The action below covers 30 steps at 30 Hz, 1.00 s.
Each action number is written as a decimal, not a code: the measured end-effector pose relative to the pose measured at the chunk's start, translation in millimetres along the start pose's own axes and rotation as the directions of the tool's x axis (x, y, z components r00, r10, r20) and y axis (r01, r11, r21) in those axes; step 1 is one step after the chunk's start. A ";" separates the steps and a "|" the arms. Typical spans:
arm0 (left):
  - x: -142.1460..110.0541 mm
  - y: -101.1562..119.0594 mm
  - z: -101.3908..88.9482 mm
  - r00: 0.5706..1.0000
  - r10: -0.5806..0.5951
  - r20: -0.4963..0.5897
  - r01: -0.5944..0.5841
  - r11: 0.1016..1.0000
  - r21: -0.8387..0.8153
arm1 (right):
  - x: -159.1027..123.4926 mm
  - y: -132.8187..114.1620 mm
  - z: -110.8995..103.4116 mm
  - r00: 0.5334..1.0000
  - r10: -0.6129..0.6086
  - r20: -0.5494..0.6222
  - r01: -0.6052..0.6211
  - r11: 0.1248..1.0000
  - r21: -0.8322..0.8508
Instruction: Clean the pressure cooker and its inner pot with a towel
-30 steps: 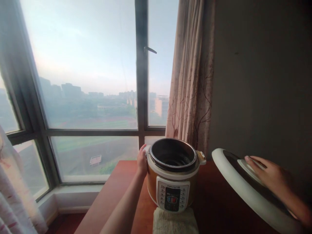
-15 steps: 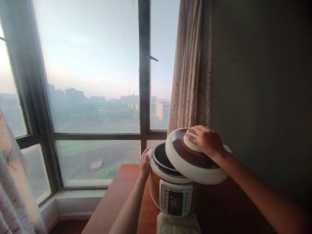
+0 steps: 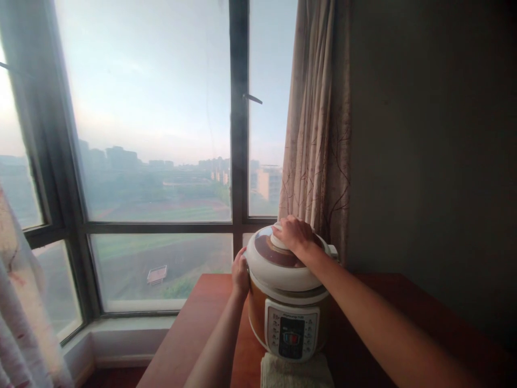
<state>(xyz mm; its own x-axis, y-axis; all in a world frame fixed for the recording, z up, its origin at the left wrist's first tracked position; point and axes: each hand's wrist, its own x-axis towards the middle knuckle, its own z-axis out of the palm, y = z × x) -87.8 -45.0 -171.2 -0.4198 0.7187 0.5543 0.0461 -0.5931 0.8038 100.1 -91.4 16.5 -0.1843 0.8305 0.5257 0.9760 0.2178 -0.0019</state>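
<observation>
An orange and white electric pressure cooker stands on a reddish wooden table, its control panel facing me. Its white and brown lid now sits on top of the pot. My right hand is closed round the lid's white knob. My left hand presses flat against the cooker's left side, fingers curled round its wall.
A folded pale cloth lies on the table just in front of the cooker. A patterned curtain hangs right behind it, beside a dark wall. A large window fills the left; another curtain hangs at the far left.
My right hand carried the lid from the far right over the open pot and set it down on top. My left hand stayed on the cooker's side.
</observation>
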 end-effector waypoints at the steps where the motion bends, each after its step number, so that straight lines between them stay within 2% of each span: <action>1: -0.2 0.1 0.2 1.000 -0.003 0.000 0.003 1.000 -0.004 | -3.5 -0.9 0.8 1.000 0.007 -0.001 -0.007 1.000 0.002; 7: -0.8 -2.1 -0.3 0.999 -0.036 -0.025 0.036 0.999 -0.009 | -14.6 -3.2 3.5 1.000 0.018 -0.022 -0.018 1.000 0.021; 30: 2.4 -2.5 -3.6 0.999 -0.042 -0.027 0.043 0.999 0.007 | -5.9 -0.7 8.5 0.994 0.098 0.041 -0.101 0.991 0.089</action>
<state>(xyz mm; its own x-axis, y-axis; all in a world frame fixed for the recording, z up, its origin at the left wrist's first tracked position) -92.2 -43.1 -172.6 -0.4459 0.7331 0.5136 0.0347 -0.5592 0.8283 99.6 -92.0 6.2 -0.0922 0.8679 0.4880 0.9753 0.1774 -0.1313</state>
